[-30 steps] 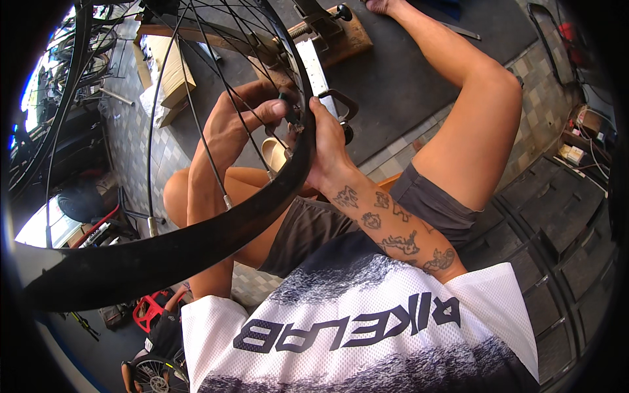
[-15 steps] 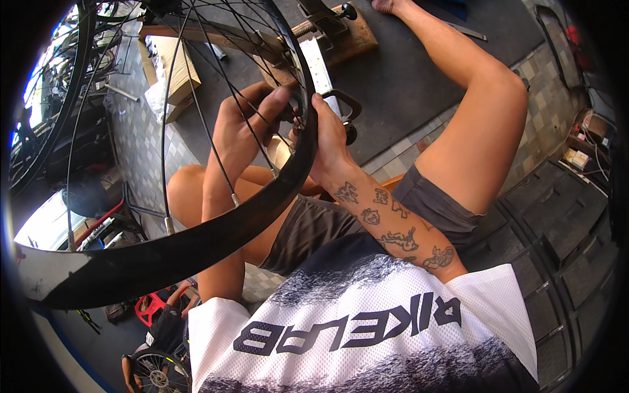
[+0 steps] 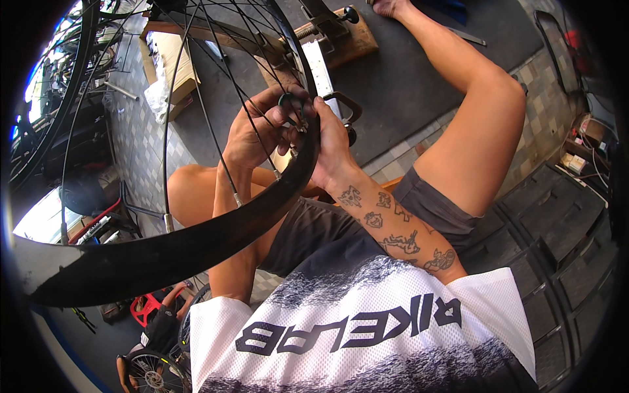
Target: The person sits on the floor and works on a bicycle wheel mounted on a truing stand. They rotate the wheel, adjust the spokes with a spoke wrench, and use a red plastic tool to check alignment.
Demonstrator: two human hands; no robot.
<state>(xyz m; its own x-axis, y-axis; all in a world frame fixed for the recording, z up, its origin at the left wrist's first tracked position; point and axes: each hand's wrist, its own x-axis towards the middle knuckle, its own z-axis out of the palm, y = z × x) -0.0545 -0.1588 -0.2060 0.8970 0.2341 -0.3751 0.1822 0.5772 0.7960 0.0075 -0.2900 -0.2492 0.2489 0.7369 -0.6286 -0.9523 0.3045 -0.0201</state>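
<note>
If tilted, could slip: pinching dark tool (image 3: 285, 97) in left hand (image 3: 252, 136), touching rim (image 3: 209, 243) with right hand (image 3: 333, 145), can't tell closure.

Patterned tile floor (image 3: 544, 121); dark mat (image 3: 400, 82) on it; black cabinets (image 3: 563, 216) lower right; bright light upper left.

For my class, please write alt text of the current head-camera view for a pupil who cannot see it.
A bare left hand holds a small dark tool at the inner edge of a spoked black wheel, while the right hand rests against the wheel's outer side. Beyond lie a dark mat and a cardboard box.
</note>
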